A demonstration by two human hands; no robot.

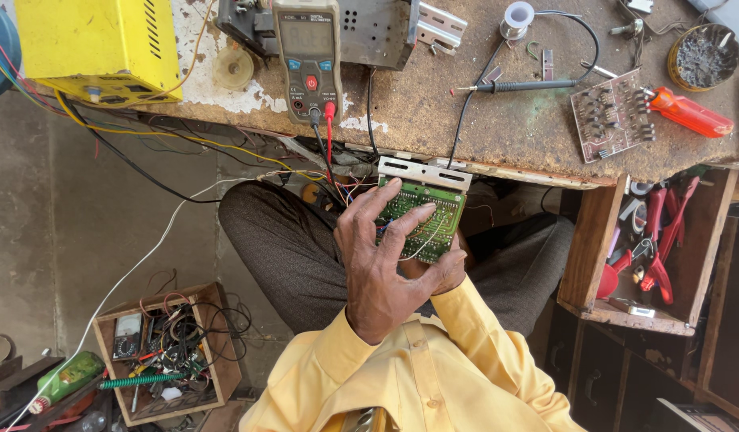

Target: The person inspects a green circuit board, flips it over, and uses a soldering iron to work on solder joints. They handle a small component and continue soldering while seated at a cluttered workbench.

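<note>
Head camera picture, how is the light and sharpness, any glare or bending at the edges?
Head view: soft, even daylight, no hard shadows; the green circuit board under the left hand and right hand is sharp; no strong glare on the grey multimeter's screen; the worn brown workbench edge bows slightly, a wide-lens effect.

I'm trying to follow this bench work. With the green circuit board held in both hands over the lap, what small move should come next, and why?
Probably turn the green circuit board slightly for inspection: the left hand covers much of its face, the right hand only supports it from beneath, and the probe lies untouched on the bench.
</note>
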